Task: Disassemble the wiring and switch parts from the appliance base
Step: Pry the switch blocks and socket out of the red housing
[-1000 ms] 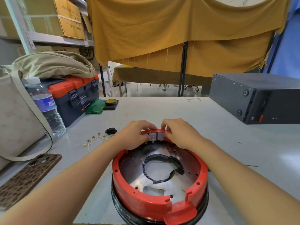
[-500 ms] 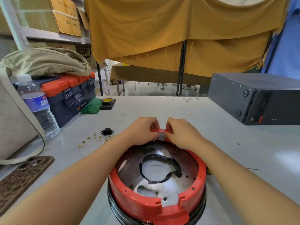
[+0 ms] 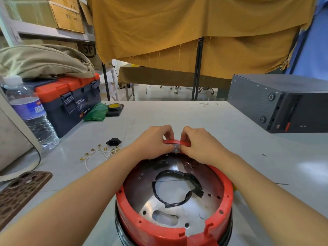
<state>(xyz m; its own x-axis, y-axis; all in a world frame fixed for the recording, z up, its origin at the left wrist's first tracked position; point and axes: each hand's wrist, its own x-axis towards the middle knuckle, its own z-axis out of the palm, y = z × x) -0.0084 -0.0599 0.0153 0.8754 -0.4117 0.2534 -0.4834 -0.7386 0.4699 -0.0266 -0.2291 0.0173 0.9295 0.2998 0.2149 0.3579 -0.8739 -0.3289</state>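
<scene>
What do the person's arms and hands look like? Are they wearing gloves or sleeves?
No gloves and no sleeves in view. Both forearms are bare from the bottom edge of the picture up to the wrists. The left hand and right hand are bare too, with no watch, bracelet or ring showing. The fingers look uncovered, with no tape or bandage visible.

The appliance base [image 3: 174, 233] has a bright red ring over a black rim, with a shiny silver plate [image 3: 177, 210] inside edged by a black gasket [image 3: 175, 203]. On the pale grey table [image 3: 195, 118] lie white wires [image 3: 99, 153] with brass-coloured ends and a black socket [image 3: 113, 142]. The toolbox [image 3: 71, 100] is navy with an orange-red lid (a khaki bag [image 3: 40, 59] slumped on top). Mustard-yellow cloth [image 3: 195, 29] hangs behind. A brown phone case [image 3: 19, 190] bears a leopard-like spotted pattern; the metal box [image 3: 276, 100] is dark grey.
</scene>
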